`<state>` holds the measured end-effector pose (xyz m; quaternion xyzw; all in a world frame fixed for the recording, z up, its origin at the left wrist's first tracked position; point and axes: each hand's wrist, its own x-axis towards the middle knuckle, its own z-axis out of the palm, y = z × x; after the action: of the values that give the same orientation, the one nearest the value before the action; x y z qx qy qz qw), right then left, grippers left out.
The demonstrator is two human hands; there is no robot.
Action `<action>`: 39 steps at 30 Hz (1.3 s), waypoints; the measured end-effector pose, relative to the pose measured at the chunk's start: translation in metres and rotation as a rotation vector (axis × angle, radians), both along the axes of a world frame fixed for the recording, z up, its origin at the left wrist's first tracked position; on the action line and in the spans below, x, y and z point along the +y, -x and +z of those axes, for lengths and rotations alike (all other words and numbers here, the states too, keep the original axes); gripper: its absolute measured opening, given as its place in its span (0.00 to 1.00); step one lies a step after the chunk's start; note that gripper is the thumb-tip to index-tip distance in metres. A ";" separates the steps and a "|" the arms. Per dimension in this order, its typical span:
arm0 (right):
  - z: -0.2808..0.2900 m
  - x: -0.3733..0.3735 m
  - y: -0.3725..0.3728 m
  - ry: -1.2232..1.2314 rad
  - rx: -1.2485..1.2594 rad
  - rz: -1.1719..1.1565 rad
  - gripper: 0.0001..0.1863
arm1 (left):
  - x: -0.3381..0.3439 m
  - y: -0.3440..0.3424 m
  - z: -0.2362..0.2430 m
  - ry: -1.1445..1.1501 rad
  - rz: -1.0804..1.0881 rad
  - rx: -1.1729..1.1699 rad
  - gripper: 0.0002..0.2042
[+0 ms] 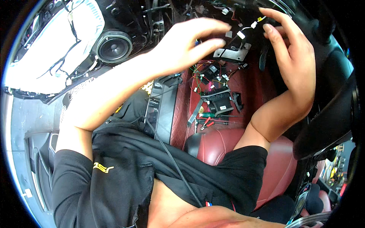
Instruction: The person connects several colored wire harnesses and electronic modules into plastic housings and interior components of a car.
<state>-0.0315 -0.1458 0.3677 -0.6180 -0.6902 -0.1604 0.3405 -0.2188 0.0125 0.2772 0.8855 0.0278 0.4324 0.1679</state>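
Observation:
Beneath the dashboard, my left hand (194, 43) is open, thumb and forefinger apart, beside a silver bracket (228, 55) and a white connector (240, 35). My right hand (292, 60) is open at the right, forefinger and thumb either side of a short run of wire with white and yellow connectors (254, 24), with no visible grip on it. Below them, tangled coloured wires and black modules (213, 72) lie on the red floor mat. A black cable (167, 150) runs across my shirt.
Trim pieces (220, 102) and red-handled pliers (207, 124) lie on the mat. An opened door panel (45, 57) with a speaker (114, 49) stands at left, beside a sill (163, 110). A red seat (273, 167) is below me; a dark curved panel (327, 125) bounds the right.

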 end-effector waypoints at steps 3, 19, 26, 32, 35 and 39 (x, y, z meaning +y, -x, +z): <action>-0.002 0.000 0.019 -0.149 -0.083 -0.123 0.14 | 0.002 0.048 -0.033 -0.088 0.046 0.151 0.15; -0.025 -0.063 0.069 -0.111 0.209 0.694 0.20 | 0.054 0.217 -0.190 0.091 0.739 0.593 0.18; -0.027 -0.044 0.056 -0.510 -0.017 0.547 0.18 | 0.087 0.257 -0.240 0.169 0.908 0.757 0.17; -0.028 0.006 0.050 -0.717 -0.184 0.738 0.23 | 0.081 0.242 -0.251 0.251 0.851 0.823 0.21; -0.020 0.004 0.049 -0.500 -0.185 0.551 0.24 | 0.076 0.241 -0.245 0.326 0.865 0.860 0.27; -0.026 0.040 0.046 -0.738 -0.030 0.315 0.10 | 0.083 0.208 -0.205 0.226 0.750 0.623 0.30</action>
<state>-0.0779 -0.1059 0.3420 -0.3385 -0.6772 -0.3523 0.5501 -0.4265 0.0957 0.0719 0.8778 0.4398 0.1723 0.0796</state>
